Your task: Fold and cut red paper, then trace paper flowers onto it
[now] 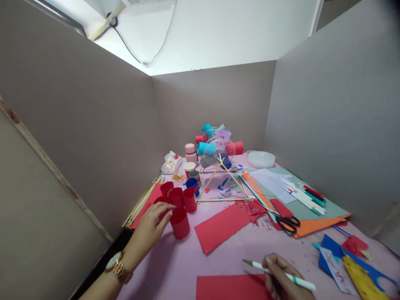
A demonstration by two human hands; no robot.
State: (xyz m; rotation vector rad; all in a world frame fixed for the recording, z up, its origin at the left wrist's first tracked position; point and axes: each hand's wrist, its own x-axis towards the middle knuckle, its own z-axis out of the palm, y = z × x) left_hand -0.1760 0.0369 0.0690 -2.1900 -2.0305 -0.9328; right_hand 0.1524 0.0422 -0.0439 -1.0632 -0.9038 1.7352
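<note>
My left hand [154,216], with a gold watch [115,263] on the wrist, reaches to a group of red paper cylinders. Its thumb and index finger close at the left rim of the front red paper cylinder [180,225], which stands upright; the contact is partly hidden. More red cylinders [189,201] stand just behind. My right hand [281,277] grips a white marker [301,282], its green tip bare and pointing left. Under that hand lies a red paper sheet [229,287] at the near edge. Another red paper piece [222,227] lies farther back.
A stick frame [223,200] carries a wheel with coloured paper tubes [206,148]. Black-handled scissors [288,224], red scraps [256,210] and several markers [304,196] lie to the right. A pink bottle [191,154], a tissue pack [171,163] and a white bowl [261,160] stand behind. Grey partitions surround the table.
</note>
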